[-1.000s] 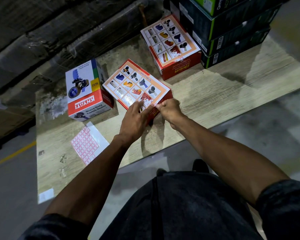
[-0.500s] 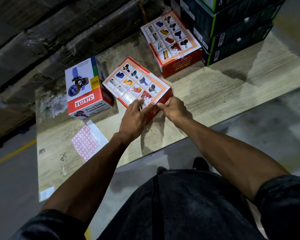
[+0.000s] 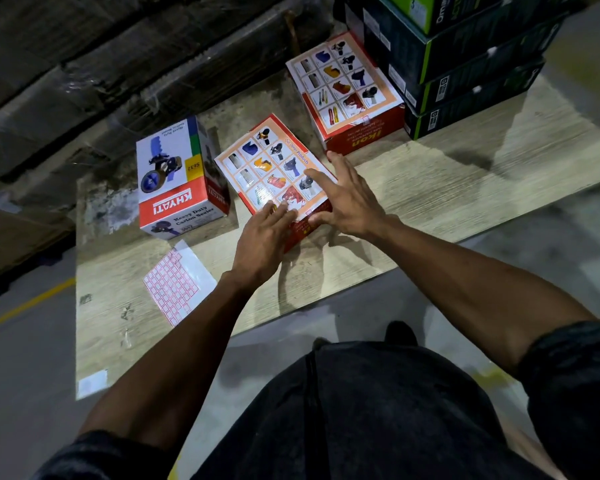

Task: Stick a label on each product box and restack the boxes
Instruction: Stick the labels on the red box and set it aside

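Observation:
Three product boxes lie on a low wooden board [image 3: 430, 202]. The middle box [image 3: 271, 168], red with a grid of product pictures on top, lies flat. My left hand [image 3: 262, 237] rests its straight fingers on that box's near corner. My right hand [image 3: 347, 199] is spread over the box's right edge, fingers straight, thumb at the near corner. A white and red KHYATI box [image 3: 174, 181] sits to the left. A second picture box [image 3: 347, 95] lies further back on the right. A sheet of red-bordered labels [image 3: 174, 285] lies on the board near my left forearm.
A stack of dark green-edged cartons [image 3: 465, 64] stands at the back right. Wrapped dark bundles [image 3: 118, 64] run along the back. Grey floor with a yellow line [image 3: 25, 306] lies to the left. A small white scrap [image 3: 92, 382] sits at the board's near left corner.
My right hand has opened from a pinch at the box's near corner and spread over its right side. My left hand stays on the near corner. The camera has moved closer.

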`<state>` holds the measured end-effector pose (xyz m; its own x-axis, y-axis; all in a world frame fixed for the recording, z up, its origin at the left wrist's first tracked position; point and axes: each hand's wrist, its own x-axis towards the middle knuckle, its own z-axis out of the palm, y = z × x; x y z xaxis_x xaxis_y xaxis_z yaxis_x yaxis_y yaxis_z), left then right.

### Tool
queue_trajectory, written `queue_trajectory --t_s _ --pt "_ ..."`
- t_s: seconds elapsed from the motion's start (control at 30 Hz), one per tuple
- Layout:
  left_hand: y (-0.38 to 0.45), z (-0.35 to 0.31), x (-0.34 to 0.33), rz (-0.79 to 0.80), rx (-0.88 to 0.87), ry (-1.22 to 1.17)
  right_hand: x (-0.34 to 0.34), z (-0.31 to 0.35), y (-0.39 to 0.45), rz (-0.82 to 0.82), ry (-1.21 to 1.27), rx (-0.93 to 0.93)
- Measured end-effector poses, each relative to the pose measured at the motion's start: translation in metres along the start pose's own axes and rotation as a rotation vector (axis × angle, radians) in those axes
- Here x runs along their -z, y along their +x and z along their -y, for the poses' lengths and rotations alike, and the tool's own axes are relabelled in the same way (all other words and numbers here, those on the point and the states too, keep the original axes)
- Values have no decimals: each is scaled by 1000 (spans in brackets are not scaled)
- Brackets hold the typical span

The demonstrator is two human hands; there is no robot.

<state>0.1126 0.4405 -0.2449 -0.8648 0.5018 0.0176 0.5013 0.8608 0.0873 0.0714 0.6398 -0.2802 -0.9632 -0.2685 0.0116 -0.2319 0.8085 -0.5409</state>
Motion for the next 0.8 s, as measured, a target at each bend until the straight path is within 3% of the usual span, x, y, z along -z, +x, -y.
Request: queue_trajectory --t_s 0.6,0.8 --pt "0 1 -17 114 92 102 -7 -2 9 75 111 -19" --pt "0 0 -15 118 77 118 -13 3 8 3 102 -63"
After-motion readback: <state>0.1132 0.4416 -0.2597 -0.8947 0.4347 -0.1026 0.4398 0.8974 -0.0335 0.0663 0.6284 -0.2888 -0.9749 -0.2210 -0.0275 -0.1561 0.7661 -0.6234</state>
